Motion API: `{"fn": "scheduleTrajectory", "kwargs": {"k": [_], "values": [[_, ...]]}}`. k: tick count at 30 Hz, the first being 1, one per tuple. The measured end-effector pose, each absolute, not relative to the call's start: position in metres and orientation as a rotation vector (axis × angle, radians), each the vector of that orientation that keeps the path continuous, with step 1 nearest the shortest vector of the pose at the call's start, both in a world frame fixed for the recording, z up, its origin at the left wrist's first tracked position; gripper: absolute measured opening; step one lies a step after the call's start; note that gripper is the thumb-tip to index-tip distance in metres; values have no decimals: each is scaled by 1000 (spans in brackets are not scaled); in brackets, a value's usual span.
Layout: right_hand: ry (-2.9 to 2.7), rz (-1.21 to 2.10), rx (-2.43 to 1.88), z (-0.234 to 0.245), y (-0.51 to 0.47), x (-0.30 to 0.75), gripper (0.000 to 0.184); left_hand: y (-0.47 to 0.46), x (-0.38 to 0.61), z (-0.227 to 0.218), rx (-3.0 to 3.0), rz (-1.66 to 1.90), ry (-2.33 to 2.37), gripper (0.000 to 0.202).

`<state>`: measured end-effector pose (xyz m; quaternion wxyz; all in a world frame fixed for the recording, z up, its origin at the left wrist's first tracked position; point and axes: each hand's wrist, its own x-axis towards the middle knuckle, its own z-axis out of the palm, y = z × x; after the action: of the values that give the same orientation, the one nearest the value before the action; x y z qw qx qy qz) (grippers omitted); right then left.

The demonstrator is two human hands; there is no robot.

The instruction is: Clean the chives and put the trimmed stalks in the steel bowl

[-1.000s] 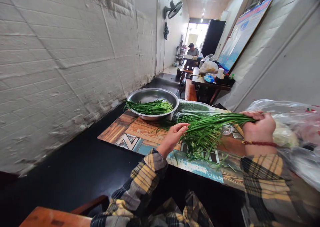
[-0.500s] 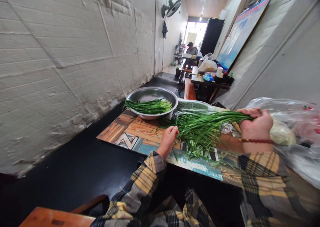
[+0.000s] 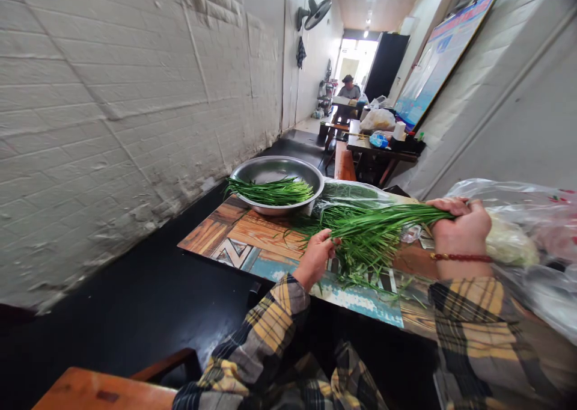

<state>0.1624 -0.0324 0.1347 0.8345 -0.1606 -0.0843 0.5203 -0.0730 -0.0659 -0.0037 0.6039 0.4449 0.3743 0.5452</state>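
Observation:
My right hand (image 3: 460,229) is closed around the root end of a bunch of green chives (image 3: 374,229), holding it just above the wooden table (image 3: 252,235). The leaf tips fan out to the left. My left hand (image 3: 318,253) pinches a few leaves at that fanned end. Beyond it stands a steel bowl (image 3: 274,169) with sorted chives (image 3: 270,192) lying across it. Both arms wear yellow plaid sleeves.
A clear plastic bag (image 3: 527,229) with pale contents lies at the right, and more bagged chives (image 3: 351,192) sit behind the bunch. A white brick wall runs along the left. Down the corridor, other tables and a seated person (image 3: 349,89). A wooden bench (image 3: 99,389) at bottom left.
My left hand pulled back from the chive tips into a loose fist, then returned to the fanned leaves and pinched them. My right hand kept its grip on the bunch.

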Motion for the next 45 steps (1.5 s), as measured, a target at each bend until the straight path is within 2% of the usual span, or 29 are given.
{"fn": "scheduleTrajectory", "kwargs": {"k": [5,14,21,32,45], "values": [[-193,1160,-314,128,-34,158,26,-60,-81,-11,1062,1296,1011,14],[-201,1183,-270,125,-32,167,20,-54,-102,-8,1237,1303,1093,14],[-196,1183,-237,131,-35,175,18,-56,-114,-5,1107,1328,1031,28],[-182,1176,-268,126,-28,168,20,-80,-107,5,1094,1165,796,40],[-169,1171,-336,130,-25,130,30,-72,-114,-6,876,1325,870,34]]}}
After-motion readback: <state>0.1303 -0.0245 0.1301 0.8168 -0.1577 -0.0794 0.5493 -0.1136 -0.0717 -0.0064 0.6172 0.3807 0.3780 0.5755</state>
